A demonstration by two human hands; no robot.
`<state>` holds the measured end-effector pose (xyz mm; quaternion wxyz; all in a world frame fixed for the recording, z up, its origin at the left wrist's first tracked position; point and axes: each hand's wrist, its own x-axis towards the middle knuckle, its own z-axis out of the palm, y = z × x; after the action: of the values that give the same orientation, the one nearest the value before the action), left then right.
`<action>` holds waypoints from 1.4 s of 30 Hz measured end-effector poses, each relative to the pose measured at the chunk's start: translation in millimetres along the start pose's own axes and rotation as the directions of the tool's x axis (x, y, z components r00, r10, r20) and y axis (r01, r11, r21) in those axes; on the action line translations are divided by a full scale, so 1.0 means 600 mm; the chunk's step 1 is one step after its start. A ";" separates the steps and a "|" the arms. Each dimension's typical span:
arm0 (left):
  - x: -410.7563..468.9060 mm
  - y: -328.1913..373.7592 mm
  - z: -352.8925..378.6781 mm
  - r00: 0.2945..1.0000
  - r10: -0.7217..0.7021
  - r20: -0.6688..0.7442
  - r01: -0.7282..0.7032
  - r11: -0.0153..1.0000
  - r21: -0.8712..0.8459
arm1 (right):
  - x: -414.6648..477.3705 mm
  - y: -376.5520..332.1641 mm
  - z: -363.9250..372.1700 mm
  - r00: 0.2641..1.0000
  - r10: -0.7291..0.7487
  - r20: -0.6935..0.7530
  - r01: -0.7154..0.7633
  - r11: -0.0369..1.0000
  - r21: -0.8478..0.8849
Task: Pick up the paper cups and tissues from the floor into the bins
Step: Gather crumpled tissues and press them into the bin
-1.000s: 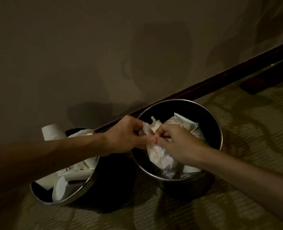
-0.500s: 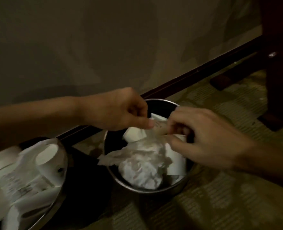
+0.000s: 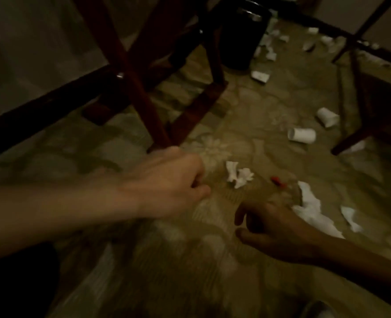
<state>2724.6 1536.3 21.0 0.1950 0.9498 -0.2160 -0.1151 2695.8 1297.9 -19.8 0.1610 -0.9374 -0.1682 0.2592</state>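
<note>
Both hands hang low over the patterned carpet [image 3: 247,115]. The left hand [image 3: 167,182] is blurred, its grip curled loosely shut with nothing visible in it. The right hand [image 3: 275,228], in shadow, has its grip half open, thumb and fingers spread apart and empty.

The nearest crumpled tissue [image 3: 238,174] lies on the floor at about three o'clock of the left hand, near but apart from it, and at eleven o'clock of the right. A larger torn tissue [image 3: 311,207] lies just beside the right hand at two o'clock; whether they touch I cannot tell. Another scrap [image 3: 350,218] lies further at three o'clock. A small red thing [image 3: 278,181] lies between the two tissues.

Two paper cups [image 3: 302,134] [image 3: 327,117] lie on their sides at one o'clock, well apart from the hands. A dark bin [image 3: 242,35] stands at twelve o'clock, far off, its contents not visible, with more white litter [image 3: 261,75] scattered around it. Dark red wooden furniture legs [image 3: 141,92] stand at eleven o'clock of the left hand.
</note>
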 end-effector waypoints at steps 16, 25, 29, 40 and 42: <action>0.397 0.127 0.322 0.944 -0.289 0.159 0.302 0.951 -0.069 | 0.131 0.420 0.048 0.917 0.374 -0.137 -0.234 0.784 0.574; 0.459 0.116 0.374 0.931 -0.310 0.195 0.351 0.906 -0.238 | 0.217 0.446 0.040 0.975 0.205 -0.083 -0.128 0.829 0.544; 0.460 0.109 0.394 0.911 -0.360 0.203 0.404 0.877 -0.261 | 0.233 0.446 0.041 0.980 0.172 -0.094 -0.132 0.933 0.334; 0.439 0.098 0.425 0.879 -0.468 0.087 0.459 0.784 -0.419 | 0.247 0.468 0.069 0.899 0.283 -0.334 -0.082 0.858 0.507; 0.431 0.103 0.421 0.867 -0.497 0.034 0.436 0.724 -0.535 | 0.245 0.467 0.073 0.875 0.364 -0.320 -0.053 0.729 0.683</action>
<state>2853.2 1285.8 -214.6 0.4238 0.8875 0.0813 -0.1617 2855.9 1116.1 -227.7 0.4805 -0.8670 0.0828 0.1031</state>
